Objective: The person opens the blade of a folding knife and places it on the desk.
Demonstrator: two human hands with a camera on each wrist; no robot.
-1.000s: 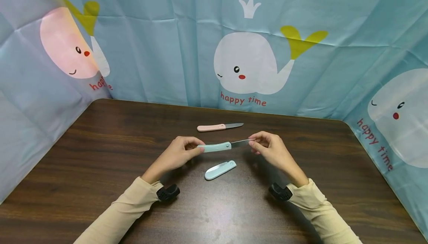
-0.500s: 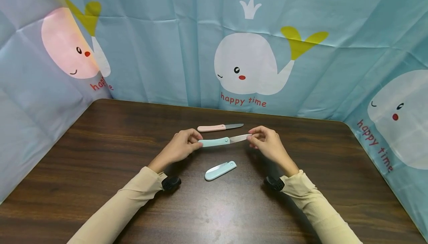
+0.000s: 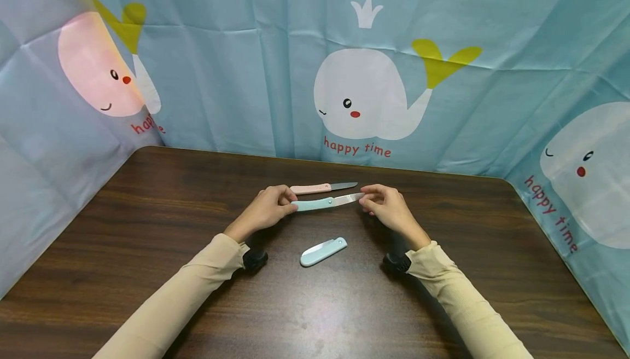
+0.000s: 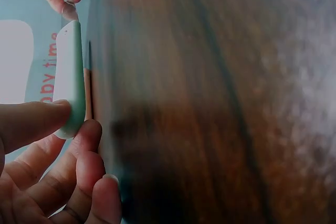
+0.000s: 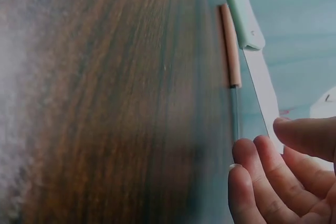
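Between both hands, a folding knife with a light-green handle (image 3: 313, 204) is held with its blade (image 3: 346, 199) swung out to the right. My left hand (image 3: 266, 207) pinches the handle's left end between thumb and fingers, as the left wrist view also shows. At the other end, my right hand (image 3: 389, 208) pinches the blade's tip; the thumb (image 5: 307, 136) lies against it in the right wrist view. Just behind lies a pink-handled folding knife (image 3: 311, 189), its blade unfolded. Closer to the front is a second light-green folding knife (image 3: 324, 252), folded.
All of this is over a dark wood-grain table (image 3: 172, 227). A blue curtain (image 3: 275, 74) printed with whales hangs along the table's back and sides. Black wrist cameras sit at both cuffs.
Both hands have carried the green knife away from the body, toward the pink one, and slightly left. Its blade has turned from edge-on to showing its flat side.
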